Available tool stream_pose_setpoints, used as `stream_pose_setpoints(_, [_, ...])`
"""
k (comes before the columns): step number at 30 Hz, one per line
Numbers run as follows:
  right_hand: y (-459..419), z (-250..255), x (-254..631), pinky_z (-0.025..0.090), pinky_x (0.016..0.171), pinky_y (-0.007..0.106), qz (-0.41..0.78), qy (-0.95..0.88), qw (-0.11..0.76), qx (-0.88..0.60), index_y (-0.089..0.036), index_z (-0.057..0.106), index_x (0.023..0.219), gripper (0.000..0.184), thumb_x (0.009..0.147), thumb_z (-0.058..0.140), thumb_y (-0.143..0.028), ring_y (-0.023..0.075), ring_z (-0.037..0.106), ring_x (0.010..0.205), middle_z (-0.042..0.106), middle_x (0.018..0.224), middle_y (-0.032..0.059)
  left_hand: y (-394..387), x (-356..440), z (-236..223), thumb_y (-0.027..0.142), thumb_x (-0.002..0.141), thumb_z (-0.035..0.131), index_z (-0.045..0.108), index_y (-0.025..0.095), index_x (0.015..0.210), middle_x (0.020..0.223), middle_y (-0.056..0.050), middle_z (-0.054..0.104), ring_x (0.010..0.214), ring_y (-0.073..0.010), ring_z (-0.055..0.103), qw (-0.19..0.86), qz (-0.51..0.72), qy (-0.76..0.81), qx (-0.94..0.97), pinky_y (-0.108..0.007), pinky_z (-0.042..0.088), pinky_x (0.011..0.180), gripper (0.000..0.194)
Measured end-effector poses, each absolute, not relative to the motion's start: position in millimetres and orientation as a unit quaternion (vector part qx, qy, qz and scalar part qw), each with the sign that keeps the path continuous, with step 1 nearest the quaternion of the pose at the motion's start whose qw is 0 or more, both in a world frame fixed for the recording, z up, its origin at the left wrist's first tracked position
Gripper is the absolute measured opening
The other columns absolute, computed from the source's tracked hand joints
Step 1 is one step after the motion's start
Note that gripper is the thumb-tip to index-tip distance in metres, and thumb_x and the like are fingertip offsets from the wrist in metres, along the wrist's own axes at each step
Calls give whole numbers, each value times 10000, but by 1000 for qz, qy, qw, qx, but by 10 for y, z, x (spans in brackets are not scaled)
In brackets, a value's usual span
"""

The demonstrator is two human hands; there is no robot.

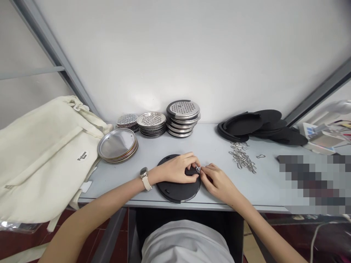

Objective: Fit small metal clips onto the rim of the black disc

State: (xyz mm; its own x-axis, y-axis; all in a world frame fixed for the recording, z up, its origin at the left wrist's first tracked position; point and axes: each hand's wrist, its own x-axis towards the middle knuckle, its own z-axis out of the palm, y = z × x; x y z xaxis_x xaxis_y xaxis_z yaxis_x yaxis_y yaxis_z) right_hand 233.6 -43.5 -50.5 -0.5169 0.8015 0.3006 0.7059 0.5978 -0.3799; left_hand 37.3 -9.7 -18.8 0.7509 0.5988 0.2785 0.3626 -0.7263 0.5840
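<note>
A round black disc (179, 191) with small slots lies near the front edge of the grey table. My left hand (179, 168), with a watch on its wrist, rests across it and grips the short black tab (191, 171) at its right side. A small metal wire clip (197, 169) sits at the end of that tab. My right hand (216, 182) pinches this clip between thumb and fingers, close to the left fingertips. Whether the clip passes through the tab is hidden by the fingers.
Loose wire clips (242, 159) lie on the right, below several black discs (244, 126). Perforated metal grater discs (183, 109) are stacked at the back, near plain metal discs (116, 144). A cream bag (52, 153) takes up the left end; a blurred patch covers the right.
</note>
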Motion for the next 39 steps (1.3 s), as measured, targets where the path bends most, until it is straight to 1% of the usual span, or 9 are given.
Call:
stream_pose_setpoints(5, [-443, -510, 2342, 378, 640, 302, 103, -868, 223, -433, -198, 470, 669, 282, 927, 359, -178, 173, 479, 622, 519, 607, 18, -100, 360, -179, 219, 781, 581, 563, 159, 956, 931, -41, 515, 737, -110, 542, 247, 215, 264, 907, -227, 462, 686, 186])
stream_pose_setpoints(11, [-457, -510, 2343, 382, 628, 299, 111, -866, 235, -426, -199, 462, 684, 270, 933, 359, -194, 174, 481, 625, 520, 611, 20, -109, 350, -162, 209, 795, 569, 548, 159, 975, 948, -39, 511, 728, -104, 534, 242, 207, 256, 913, -222, 452, 686, 188])
stream_pose_setpoints(21, [-464, -502, 2344, 386, 619, 297, 114, -867, 239, -422, -207, 441, 681, 279, 944, 349, -208, 171, 482, 618, 517, 609, 15, -114, 342, -145, 214, 804, 563, 556, 169, 935, 918, -29, 501, 709, -106, 522, 230, 195, 254, 919, -226, 437, 700, 138])
stream_pose_setpoints(26, [-479, -497, 2338, 379, 601, 291, 113, -864, 252, -421, -210, 434, 668, 288, 946, 360, -218, 168, 478, 608, 504, 590, 9, -111, 344, -146, 220, 796, 571, 563, 174, 943, 927, -27, 509, 710, -105, 526, 243, 200, 262, 912, -225, 437, 692, 155])
stream_pose_setpoints(30, [-477, -490, 2340, 381, 609, 291, 116, -864, 245, -424, -208, 447, 670, 301, 954, 347, -220, 167, 486, 612, 517, 595, 12, -108, 346, -152, 229, 791, 578, 560, 173, 942, 927, -26, 512, 713, -108, 529, 236, 199, 267, 913, -225, 440, 687, 162])
stream_pose_setpoints(36, [-465, -488, 2339, 387, 607, 293, 109, -865, 238, -429, -200, 493, 675, 308, 946, 351, -223, 169, 502, 603, 539, 597, 18, -123, 347, -144, 229, 796, 571, 548, 176, 1027, 980, -47, 525, 760, -134, 540, 207, 195, 262, 922, -252, 443, 719, 237])
stream_pose_setpoints(39, [-466, -486, 2336, 386, 601, 290, 108, -864, 239, -430, -200, 502, 665, 315, 943, 354, -220, 169, 504, 601, 541, 590, 17, -118, 345, -152, 229, 795, 573, 551, 175, 1027, 979, -46, 524, 758, -133, 543, 213, 195, 261, 921, -252, 447, 712, 240])
